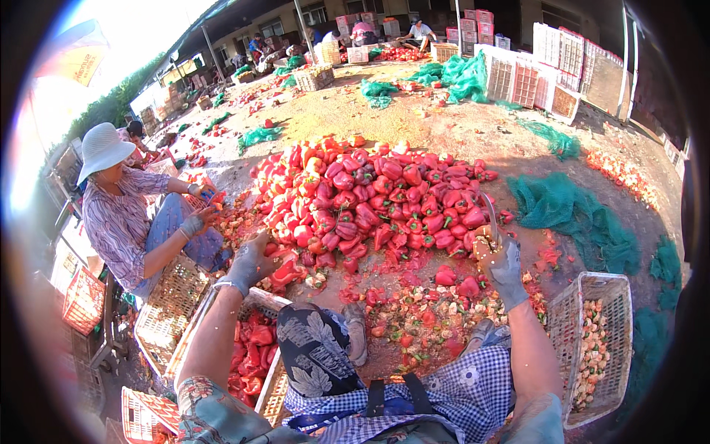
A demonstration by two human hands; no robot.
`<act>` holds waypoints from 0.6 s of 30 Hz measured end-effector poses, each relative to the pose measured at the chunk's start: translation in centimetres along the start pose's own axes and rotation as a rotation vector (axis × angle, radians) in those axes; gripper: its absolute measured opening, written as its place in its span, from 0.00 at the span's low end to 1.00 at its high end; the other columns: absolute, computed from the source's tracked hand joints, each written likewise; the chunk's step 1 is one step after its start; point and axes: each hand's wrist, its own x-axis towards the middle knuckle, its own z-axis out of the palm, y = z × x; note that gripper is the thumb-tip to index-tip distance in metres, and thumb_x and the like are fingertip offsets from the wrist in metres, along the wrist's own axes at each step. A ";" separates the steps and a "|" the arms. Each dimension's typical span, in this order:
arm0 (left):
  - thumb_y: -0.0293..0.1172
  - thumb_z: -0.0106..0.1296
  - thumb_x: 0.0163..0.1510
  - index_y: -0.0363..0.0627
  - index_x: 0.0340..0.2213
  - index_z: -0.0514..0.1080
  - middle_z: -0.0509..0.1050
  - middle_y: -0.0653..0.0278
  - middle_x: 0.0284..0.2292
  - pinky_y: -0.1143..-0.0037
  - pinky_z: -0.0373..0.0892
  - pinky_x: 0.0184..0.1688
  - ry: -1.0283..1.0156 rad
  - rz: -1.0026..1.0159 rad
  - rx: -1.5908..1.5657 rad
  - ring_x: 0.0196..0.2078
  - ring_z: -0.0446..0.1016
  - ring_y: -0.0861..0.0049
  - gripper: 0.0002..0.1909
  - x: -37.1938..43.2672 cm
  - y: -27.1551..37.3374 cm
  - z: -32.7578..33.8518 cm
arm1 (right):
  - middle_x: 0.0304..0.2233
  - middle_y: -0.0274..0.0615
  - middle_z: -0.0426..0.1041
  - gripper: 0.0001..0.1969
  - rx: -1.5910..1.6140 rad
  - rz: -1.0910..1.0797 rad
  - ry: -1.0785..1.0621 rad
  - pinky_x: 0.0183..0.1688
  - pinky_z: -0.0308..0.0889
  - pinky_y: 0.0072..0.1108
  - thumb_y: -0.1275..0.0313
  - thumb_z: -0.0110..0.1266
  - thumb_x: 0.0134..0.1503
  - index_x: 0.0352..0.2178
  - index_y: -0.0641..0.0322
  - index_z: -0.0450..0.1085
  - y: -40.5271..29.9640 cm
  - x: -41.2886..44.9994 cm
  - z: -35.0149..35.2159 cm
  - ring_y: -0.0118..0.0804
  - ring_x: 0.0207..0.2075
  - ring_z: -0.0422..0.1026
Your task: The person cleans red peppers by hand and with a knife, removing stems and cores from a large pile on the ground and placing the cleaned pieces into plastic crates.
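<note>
A large heap of red bell peppers (360,200) lies on the ground before me. My left hand (252,263), in a grey fingerless-looking glove, is at the heap's left edge, fingers apart, beside pieces of cut red pepper (287,271). My right hand (499,266), gloved in grey, grips a knife with a curved blade (490,211) that points up at the heap's right edge. A pale seedy pepper core (486,248) appears against its fingers. Red pepper pieces (258,344) fill a plastic crate (273,383) by my left leg. Another crate (624,344) at my right holds pepper cores (592,355).
A co-worker in a sun hat (150,216) sits close at left, beside a crate (172,311). Pepper scraps (427,311) litter the ground between my feet. Green netting (577,216) lies at right. Stacked crates (532,83) and several people are farther back.
</note>
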 end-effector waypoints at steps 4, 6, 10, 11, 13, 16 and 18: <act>0.26 0.52 0.45 0.39 0.36 0.70 0.74 0.56 0.28 0.71 0.70 0.24 -0.247 -0.381 0.325 0.25 0.75 0.67 0.14 -6.2 -9.8 -2.2 | 0.21 0.31 0.68 0.03 0.278 -0.045 0.019 0.24 0.59 0.15 0.77 0.52 0.51 0.29 0.65 0.69 -0.6 -0.9 0.1 0.18 0.24 0.65; 0.23 0.52 0.46 0.39 0.37 0.68 0.72 0.59 0.26 0.73 0.69 0.21 -0.093 -0.527 -0.087 0.23 0.73 0.69 0.14 -6.3 -7.0 -2.6 | 0.21 0.31 0.68 0.03 0.296 0.131 -0.037 0.23 0.59 0.15 0.77 0.53 0.51 0.29 0.65 0.69 -2.0 -1.1 -0.2 0.19 0.23 0.65; 0.29 0.57 0.51 0.40 0.45 0.61 0.71 0.63 0.29 0.73 0.73 0.21 0.032 -0.410 -0.926 0.22 0.72 0.73 0.22 -0.6 -1.4 0.9 | 0.23 0.33 0.69 0.04 0.462 0.175 -0.064 0.23 0.61 0.15 0.76 0.54 0.51 0.30 0.65 0.69 -2.3 -1.6 0.6 0.20 0.23 0.66; 0.30 0.55 0.52 0.41 0.46 0.60 0.72 0.61 0.30 0.71 0.75 0.25 -0.054 -0.343 -1.151 0.24 0.74 0.70 0.22 1.8 2.3 2.3 | 0.23 0.33 0.70 0.04 0.509 0.124 -0.023 0.23 0.61 0.16 0.76 0.54 0.51 0.30 0.65 0.69 -1.4 -1.8 -0.1 0.20 0.23 0.67; 0.38 0.48 0.57 0.42 0.47 0.59 0.73 0.55 0.34 0.71 0.76 0.28 -0.140 -0.213 -1.439 0.31 0.76 0.65 0.20 4.1 6.5 5.0 | 0.25 0.33 0.70 0.06 0.380 0.122 -0.074 0.25 0.63 0.16 0.77 0.53 0.52 0.33 0.64 0.69 -0.5 -1.7 -0.2 0.22 0.24 0.68; 0.48 0.38 0.60 0.40 0.46 0.62 0.72 0.55 0.37 0.65 0.75 0.30 -0.507 -0.145 -1.832 0.33 0.75 0.62 0.23 4.9 11.2 9.6 | 0.26 0.34 0.71 0.09 0.339 0.128 -0.069 0.27 0.65 0.18 0.76 0.53 0.51 0.36 0.64 0.69 -0.1 -2.5 2.0 0.24 0.25 0.68; 0.51 0.32 0.61 0.39 0.46 0.63 0.73 0.54 0.38 0.67 0.73 0.32 -0.651 -0.199 -1.916 0.34 0.74 0.62 0.26 4.3 14.6 12.7 | 0.27 0.35 0.72 0.10 0.481 0.196 -0.228 0.29 0.66 0.21 0.75 0.54 0.51 0.37 0.65 0.69 0.4 -2.3 2.0 0.27 0.26 0.70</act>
